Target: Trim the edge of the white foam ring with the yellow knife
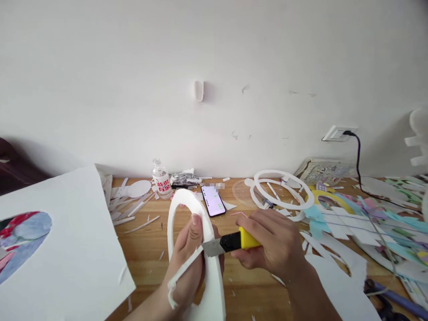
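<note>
My left hand [190, 249] is closed around the side of a thick white foam ring [214, 285], which stands upright over the table. My right hand [274, 243] grips a yellow and black utility knife [248, 238]. Its blade [212, 248] touches the ring's inner edge close to my left thumb. A thin shaved strip of foam [183, 269] curls away from the blade and hangs across my left hand. The lower end of the ring runs out of view.
A phone [213, 201] lies lit behind the ring, near a plastic bottle [162, 178]. White rings [284, 171], foam scraps and coloured cut pieces [368, 214] cover the right side. At left is a large white board [76, 249] with a painted oval. A cable [358, 165] hangs from the wall socket.
</note>
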`<state>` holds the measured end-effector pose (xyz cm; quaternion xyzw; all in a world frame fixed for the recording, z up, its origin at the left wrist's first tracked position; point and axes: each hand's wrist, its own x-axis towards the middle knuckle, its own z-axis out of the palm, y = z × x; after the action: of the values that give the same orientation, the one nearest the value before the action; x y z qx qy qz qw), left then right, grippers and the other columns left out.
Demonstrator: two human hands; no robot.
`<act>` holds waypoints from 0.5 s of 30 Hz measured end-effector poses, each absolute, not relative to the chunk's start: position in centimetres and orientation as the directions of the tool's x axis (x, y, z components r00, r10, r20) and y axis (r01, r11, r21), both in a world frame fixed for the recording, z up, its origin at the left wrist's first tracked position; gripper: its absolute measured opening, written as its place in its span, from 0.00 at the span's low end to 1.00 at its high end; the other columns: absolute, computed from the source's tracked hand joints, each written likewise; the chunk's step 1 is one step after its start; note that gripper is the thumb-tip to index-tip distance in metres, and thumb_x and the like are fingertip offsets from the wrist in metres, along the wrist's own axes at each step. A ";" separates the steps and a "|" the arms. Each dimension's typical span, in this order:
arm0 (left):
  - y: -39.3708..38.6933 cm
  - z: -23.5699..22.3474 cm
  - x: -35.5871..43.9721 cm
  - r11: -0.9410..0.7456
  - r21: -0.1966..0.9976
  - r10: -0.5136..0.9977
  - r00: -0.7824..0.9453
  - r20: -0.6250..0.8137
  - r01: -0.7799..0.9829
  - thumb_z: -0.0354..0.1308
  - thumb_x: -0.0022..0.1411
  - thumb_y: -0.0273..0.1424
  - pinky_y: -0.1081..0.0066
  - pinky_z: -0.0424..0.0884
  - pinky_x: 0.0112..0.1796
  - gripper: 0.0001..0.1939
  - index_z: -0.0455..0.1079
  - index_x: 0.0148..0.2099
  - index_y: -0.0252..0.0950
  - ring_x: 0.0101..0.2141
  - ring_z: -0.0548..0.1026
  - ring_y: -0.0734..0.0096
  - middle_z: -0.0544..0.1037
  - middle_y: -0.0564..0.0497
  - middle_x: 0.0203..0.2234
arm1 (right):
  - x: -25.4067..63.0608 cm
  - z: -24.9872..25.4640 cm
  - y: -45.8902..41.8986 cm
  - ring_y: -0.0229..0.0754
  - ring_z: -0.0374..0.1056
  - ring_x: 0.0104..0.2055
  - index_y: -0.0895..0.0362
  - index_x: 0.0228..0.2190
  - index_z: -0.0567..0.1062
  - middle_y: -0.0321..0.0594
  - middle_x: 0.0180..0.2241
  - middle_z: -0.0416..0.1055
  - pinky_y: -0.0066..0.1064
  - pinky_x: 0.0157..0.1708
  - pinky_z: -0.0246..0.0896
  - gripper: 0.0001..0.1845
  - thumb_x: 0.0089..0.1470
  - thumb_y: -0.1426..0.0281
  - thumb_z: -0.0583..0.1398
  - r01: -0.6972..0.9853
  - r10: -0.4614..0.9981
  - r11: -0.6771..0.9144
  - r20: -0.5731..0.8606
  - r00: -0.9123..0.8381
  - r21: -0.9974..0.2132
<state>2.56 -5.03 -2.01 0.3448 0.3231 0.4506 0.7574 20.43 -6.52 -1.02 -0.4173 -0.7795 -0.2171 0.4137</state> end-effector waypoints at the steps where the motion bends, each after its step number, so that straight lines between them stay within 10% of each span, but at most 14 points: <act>1: -5.0 -2.0 2.5 0.355 0.819 0.903 0.392 -0.175 -0.452 0.53 0.61 0.56 0.76 0.55 0.14 0.26 0.58 0.27 0.39 0.11 0.60 0.77 0.62 0.59 0.13 | 20.6 -1.0 -6.5 0.38 0.65 0.26 0.59 0.32 0.74 0.38 0.23 0.69 0.31 0.28 0.54 0.25 0.62 0.50 0.54 0.829 0.464 0.559 0.828 -0.316 0.003; 15: -4.9 -1.7 2.9 0.224 0.906 0.953 0.274 -0.128 -0.359 0.60 0.58 0.53 0.76 0.45 0.13 0.26 0.57 0.25 0.38 0.13 0.50 0.83 0.57 0.61 0.14 | 19.0 -1.0 -6.7 0.37 0.61 0.25 0.59 0.31 0.73 0.37 0.21 0.67 0.31 0.28 0.52 0.25 0.61 0.49 0.54 0.856 0.476 0.517 0.824 -0.306 0.019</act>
<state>2.87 -4.90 -1.70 0.4020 0.3698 0.4755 0.6896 18.95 -6.73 -1.04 -0.4307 -0.7729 -0.2362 0.4017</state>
